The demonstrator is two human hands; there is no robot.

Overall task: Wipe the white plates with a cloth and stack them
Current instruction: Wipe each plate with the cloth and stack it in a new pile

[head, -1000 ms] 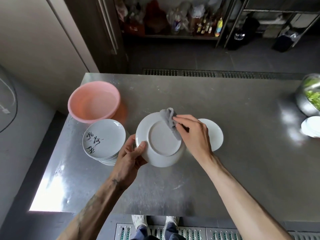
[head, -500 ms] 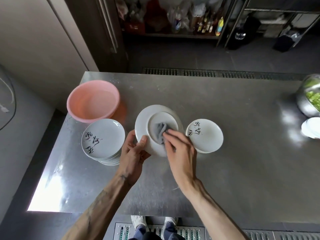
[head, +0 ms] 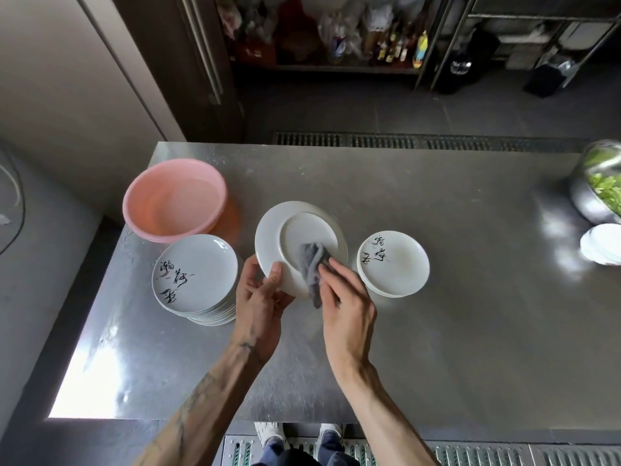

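My left hand (head: 260, 297) grips the near left rim of a white plate (head: 295, 230), held tilted above the steel table with its underside facing me. A grey cloth (head: 311, 264) is pressed against the lower part of that underside by my right hand (head: 346, 297). To the left stands a tall stack of white plates (head: 193, 274) with black brush writing on the top one. To the right lies a short stack of the same plates (head: 393, 262), face up.
A pink basin (head: 174, 203) sits at the table's far left corner behind the tall stack. At the right edge are a metal bowl of greens (head: 601, 186) and more white dishes (head: 603, 243). The steel table (head: 437, 331) ends just before my feet.
The cloth and my right hand have slid from the plate's upper right rim down to its lower underside. The plate has tilted up and away, uncovering the short stack on the right.
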